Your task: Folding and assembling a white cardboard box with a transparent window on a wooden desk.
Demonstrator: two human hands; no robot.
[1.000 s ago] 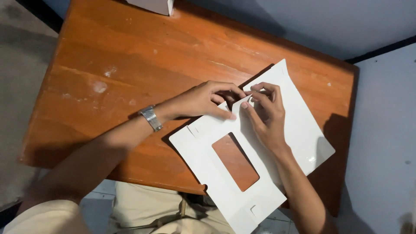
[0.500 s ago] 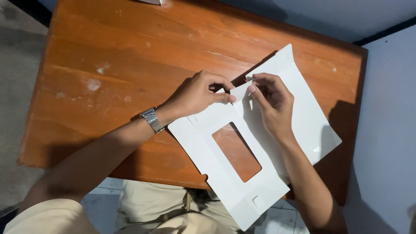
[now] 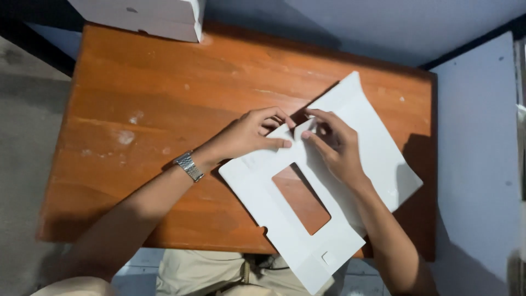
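A flat white cardboard box blank (image 3: 372, 153) with a rectangular window cut-out lies on the right part of an orange-brown wooden table (image 3: 164, 98), its near end hanging over the front edge. My left hand (image 3: 249, 134), with a metal watch on the wrist, pinches a small flap at the blank's upper left edge. From the other side, my right hand (image 3: 334, 145) rests on the cardboard and grips the same raised flap. The fingertips of both hands meet at the flap.
A white closed box (image 3: 148, 19) stands at the table's far left edge. A pale blue wall runs behind and to the right of the table. Grey floor lies to the left. My lap in beige trousers shows below the table's front edge.
The camera view has shifted, bringing the white box at the back into sight. Both hands stay at the flap, which they have pressed lower toward the blank.
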